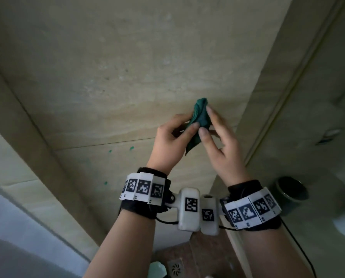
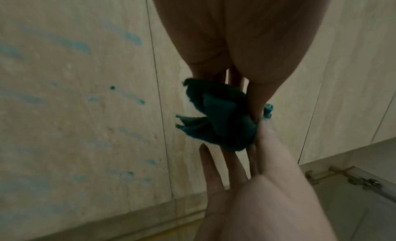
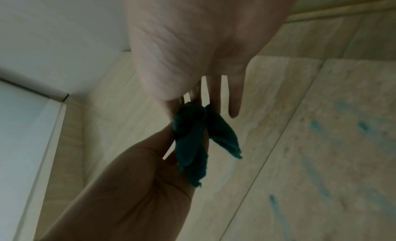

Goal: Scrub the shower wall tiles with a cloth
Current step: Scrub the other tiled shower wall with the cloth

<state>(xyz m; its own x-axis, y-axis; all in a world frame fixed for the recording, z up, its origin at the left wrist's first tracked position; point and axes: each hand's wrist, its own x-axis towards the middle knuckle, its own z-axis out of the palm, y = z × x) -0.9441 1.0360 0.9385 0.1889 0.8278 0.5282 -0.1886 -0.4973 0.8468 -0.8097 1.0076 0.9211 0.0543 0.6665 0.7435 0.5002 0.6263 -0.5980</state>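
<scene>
A crumpled dark teal cloth hangs in the air just in front of the beige shower wall tiles, held between both hands. My left hand pinches its left side with thumb against curled fingers. My right hand pinches its right side, thumb in front and the straighter fingers behind. In the left wrist view the cloth bunches between the two hands, and in the right wrist view the cloth droops in two folds. Teal spots and blue streaks mark the tiles.
A tile corner runs down the wall at the left. A dark round cup stands at the lower right. A floor drain lies below my arms. A metal door hinge sits at the right.
</scene>
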